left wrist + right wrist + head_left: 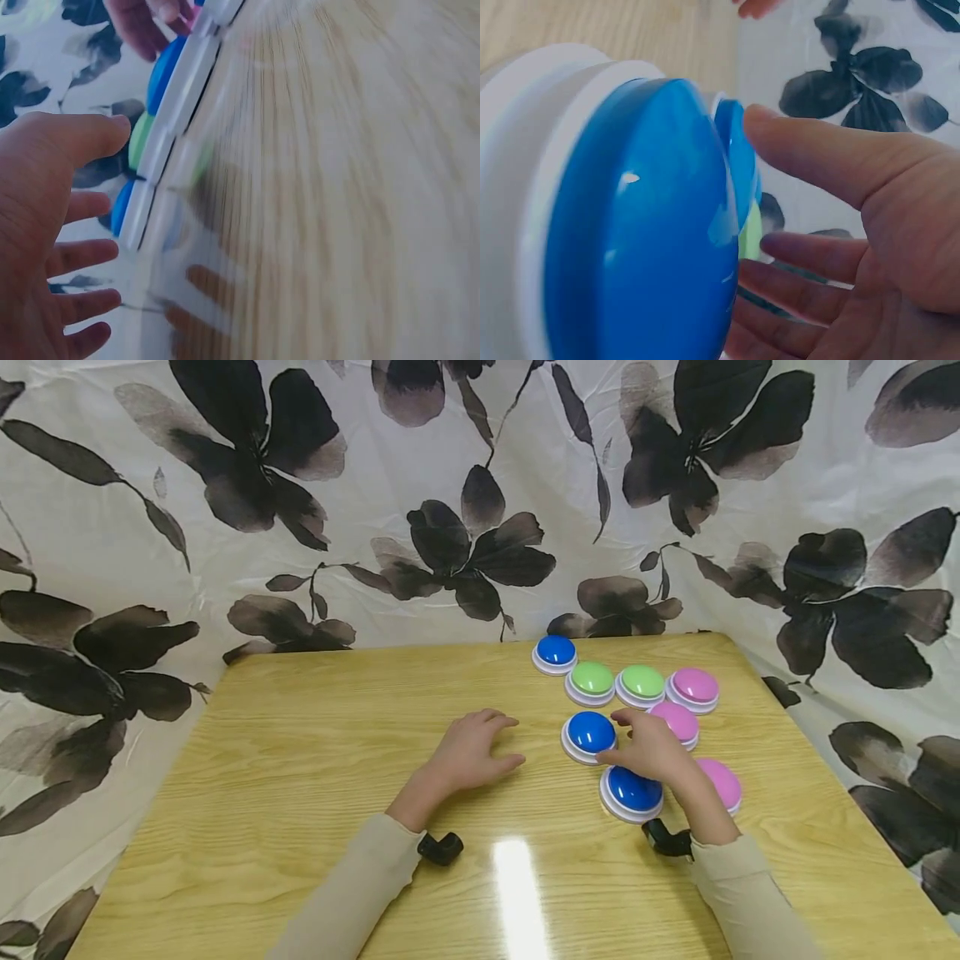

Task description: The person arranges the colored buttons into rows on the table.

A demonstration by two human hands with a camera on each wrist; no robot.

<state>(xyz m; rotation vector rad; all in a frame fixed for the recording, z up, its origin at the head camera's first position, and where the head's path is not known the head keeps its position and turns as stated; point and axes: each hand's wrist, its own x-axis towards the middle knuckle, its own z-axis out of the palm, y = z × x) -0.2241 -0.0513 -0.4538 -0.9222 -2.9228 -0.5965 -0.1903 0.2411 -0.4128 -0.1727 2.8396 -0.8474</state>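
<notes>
My right hand (pixel 651 747) hovers among round push buttons with white bases, its thumb and fingers spread apart. Its thumb is at the right edge of the middle blue button (pixel 591 732); I cannot tell whether they touch. Beneath the palm lies the nearest blue button (pixel 632 790), which looms large as a blue dome (pixel 652 225) in the right wrist view. Part of a pink button (pixel 677 722) is behind the right hand's fingers. My left hand (pixel 468 752) is held over the table, left of the buttons, with loosely extended fingers and nothing in them.
Farther back sit another blue button (pixel 556 650), two green buttons (pixel 592 677) (pixel 642 682) and a pink button (pixel 694 685). Another pink button (pixel 722 783) is partly covered by the right forearm. Flowered cloth (pixel 465 435) hangs behind the wooden table (pixel 315 760).
</notes>
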